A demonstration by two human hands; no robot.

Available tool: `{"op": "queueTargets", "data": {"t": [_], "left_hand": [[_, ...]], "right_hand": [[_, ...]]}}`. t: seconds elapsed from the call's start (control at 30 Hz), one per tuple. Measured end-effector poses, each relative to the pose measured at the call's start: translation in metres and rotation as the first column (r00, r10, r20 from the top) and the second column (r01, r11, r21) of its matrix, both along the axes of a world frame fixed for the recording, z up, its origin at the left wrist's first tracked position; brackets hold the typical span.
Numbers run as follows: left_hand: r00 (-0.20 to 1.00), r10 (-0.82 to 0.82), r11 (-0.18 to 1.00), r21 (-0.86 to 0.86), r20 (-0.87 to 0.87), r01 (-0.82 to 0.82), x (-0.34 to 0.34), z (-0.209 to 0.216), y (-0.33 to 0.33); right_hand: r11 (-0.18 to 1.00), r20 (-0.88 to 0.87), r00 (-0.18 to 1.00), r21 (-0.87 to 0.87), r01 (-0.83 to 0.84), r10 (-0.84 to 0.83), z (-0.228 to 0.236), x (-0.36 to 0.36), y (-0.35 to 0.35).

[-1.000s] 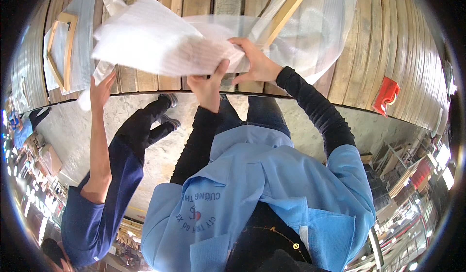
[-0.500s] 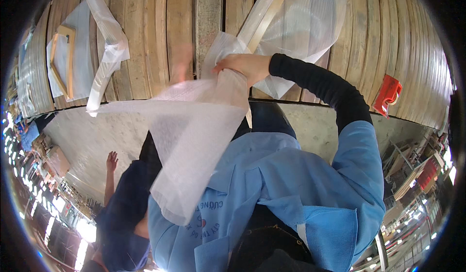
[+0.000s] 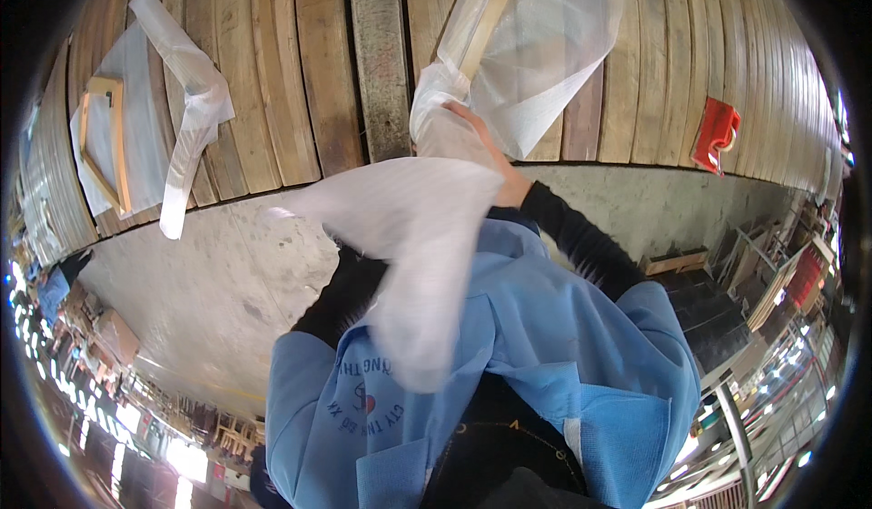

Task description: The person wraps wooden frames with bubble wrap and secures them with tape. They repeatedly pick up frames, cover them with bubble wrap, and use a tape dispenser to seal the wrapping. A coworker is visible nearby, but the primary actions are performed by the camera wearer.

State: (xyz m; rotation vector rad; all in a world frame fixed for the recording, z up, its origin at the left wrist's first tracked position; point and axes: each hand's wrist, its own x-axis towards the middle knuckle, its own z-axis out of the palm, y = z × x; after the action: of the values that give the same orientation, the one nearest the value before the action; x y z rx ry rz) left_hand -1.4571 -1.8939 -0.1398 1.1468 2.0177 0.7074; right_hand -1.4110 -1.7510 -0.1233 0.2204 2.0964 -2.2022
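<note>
My right hand (image 3: 500, 164) is closed round the near end of a wooden piece (image 3: 491, 20), where white foam wrap (image 3: 440, 96) covers it. That piece slants away across the slatted table, with a translucent foam sheet (image 3: 554, 46) spread out on its right side. A loose flap of foam (image 3: 427, 264) hangs off the near end, over the table's edge and in front of my chest. Behind this flap my left hand is hidden; only its black sleeve (image 3: 350, 286) shows, so its fingers cannot be made out.
On the table's left lie an angled wooden frame (image 3: 118, 137) on a foam sheet and a bent piece wrapped in foam (image 3: 204, 91). A red tape dispenser (image 3: 714, 137) rests near the right front edge. Racks and wooden parts (image 3: 772, 291) stand at the far right.
My left hand has come off the wrapped end and dropped behind the hanging foam. My right hand has shifted its hold to the near end's right side. The nearby person has mostly left view.
</note>
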Motion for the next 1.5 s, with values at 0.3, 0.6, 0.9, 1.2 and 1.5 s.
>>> {"op": "queueTargets", "data": {"t": [0.3,0.6,0.9,1.2,1.5], "left_hand": [[0.973,-0.227,0.961,-0.153,0.041,0.231,0.018,0.002,-0.012],[0.518,-0.415,0.867,0.152,0.748,0.474,-0.051,0.042,-0.049],[0.994,-0.014,0.983,0.182,0.107,-0.006,-0.089,0.094,-0.109],[0.654,-0.757,0.622,0.3,-0.006,0.723,-0.1,0.259,-0.023],[0.965,-0.245,0.791,0.595,0.093,0.144,-0.131,0.088,-0.055]], "right_hand": [[0.711,-0.224,0.956,0.639,0.292,-0.191,-0.024,-0.005,-0.023],[0.687,-0.275,0.95,0.663,0.298,-0.147,-0.016,0.015,0.009],[0.642,-0.148,0.976,0.735,0.216,-0.159,-0.018,0.001,-0.001],[0.814,-0.018,0.961,0.527,0.244,-0.277,-0.008,0.006,-0.012],[0.777,-0.069,0.958,0.571,0.266,-0.277,-0.014,0.007,-0.002]]}}
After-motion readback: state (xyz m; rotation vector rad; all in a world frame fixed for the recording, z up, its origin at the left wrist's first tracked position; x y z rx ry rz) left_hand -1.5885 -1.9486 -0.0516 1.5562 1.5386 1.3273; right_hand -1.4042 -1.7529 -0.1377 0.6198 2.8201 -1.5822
